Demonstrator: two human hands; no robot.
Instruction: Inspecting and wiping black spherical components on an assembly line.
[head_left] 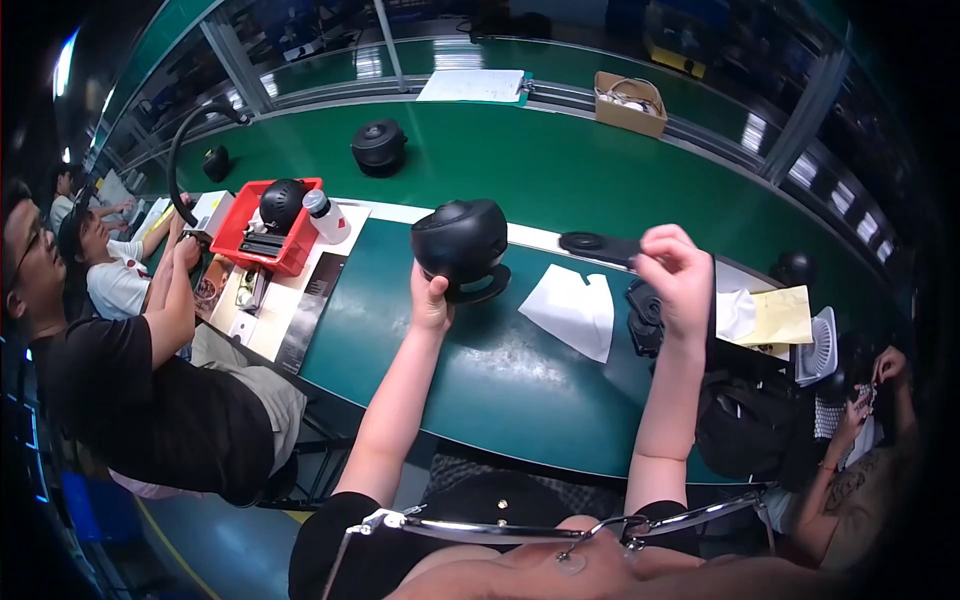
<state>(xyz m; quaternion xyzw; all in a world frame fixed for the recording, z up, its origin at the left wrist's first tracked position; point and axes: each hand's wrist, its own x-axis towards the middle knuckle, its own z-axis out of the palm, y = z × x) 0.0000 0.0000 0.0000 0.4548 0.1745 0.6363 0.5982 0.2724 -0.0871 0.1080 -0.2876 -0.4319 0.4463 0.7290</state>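
The left hand (433, 303) grips one round black device (460, 240), the right hand (682, 275) one flat black piece (592, 245), over one glossy green table (375, 300) beside a green conveyor (500, 150).

From the person's head, the fisheye camera looked down and forward over the left hand (431, 308) and right hand (680, 278), fairly near the teal table (370, 340). Its wide view reached the long green surface (530, 165) beyond, bending straight edges.
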